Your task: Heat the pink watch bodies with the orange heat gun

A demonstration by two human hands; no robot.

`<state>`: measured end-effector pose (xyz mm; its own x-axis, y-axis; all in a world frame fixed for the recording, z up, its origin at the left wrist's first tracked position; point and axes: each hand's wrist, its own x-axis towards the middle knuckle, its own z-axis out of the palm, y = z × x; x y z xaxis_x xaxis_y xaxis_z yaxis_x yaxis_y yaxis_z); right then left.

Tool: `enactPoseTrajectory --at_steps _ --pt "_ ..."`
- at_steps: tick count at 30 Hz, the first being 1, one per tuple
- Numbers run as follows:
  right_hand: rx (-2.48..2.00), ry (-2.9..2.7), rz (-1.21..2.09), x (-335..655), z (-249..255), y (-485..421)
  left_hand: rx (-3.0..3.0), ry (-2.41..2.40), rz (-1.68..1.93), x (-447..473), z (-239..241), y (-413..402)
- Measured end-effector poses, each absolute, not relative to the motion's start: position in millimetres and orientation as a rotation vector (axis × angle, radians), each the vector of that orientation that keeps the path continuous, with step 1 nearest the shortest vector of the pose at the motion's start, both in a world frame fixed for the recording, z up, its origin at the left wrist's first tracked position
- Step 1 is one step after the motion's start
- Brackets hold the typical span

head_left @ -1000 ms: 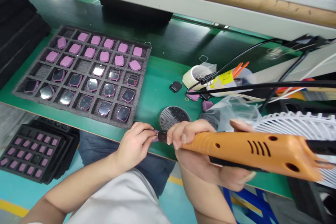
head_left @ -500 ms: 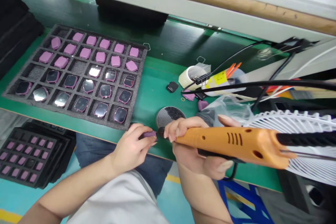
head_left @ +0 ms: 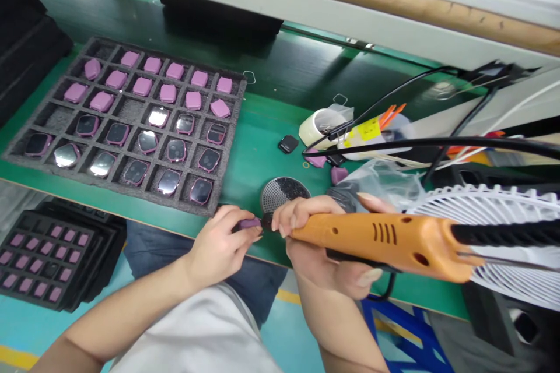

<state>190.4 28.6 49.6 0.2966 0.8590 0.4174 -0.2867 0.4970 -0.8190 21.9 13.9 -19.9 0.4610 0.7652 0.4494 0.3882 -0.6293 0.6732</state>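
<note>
My left hand (head_left: 225, 242) is closed, pinching a small purple watch case (head_left: 249, 223) on edge near the bench's front edge. In my right hand (head_left: 326, 245) is an orange electric screwdriver (head_left: 376, 239), held nearly level with fingers wrapped round its front part. Its dark tip end (head_left: 268, 220) points left and meets or nearly meets the watch case; the exact contact is hidden by fingers. Just behind the hands lies a round grey perforated dish (head_left: 284, 193). To the left, a grey foam tray (head_left: 219, 186) holds several purple watch cases, some showing dark glass faces.
A white tape roll (head_left: 317, 128), loose watch parts (head_left: 339, 175) and a clear plastic bag (head_left: 385, 178) sit on the green bench (head_left: 258, 128). Black cables (head_left: 437, 143) cross above. A white fan guard (head_left: 503, 233) stands at right. Stacked trays (head_left: 48, 262) are below left.
The rear of the orange screwdriver has shifted slightly left and down. Both hands keep nearly the same place, and the watch case stays in my left hand.
</note>
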Motion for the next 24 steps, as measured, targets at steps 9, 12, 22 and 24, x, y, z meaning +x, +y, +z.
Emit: enactPoseTrajectory --at_steps 9,12,22,24 --pt "-0.803 -0.992 0.797 183 45 27 2.272 0.974 1.016 22 -18 13" --pt "-0.81 -1.004 0.782 182 43 27 2.28 0.979 1.0 22 -17 13" --pt "-0.818 -1.046 0.851 190 31 28 2.314 0.96 1.005 21 -21 13" --pt "-0.791 -1.028 0.879 192 35 32 2.331 0.961 0.981 20 -21 13"
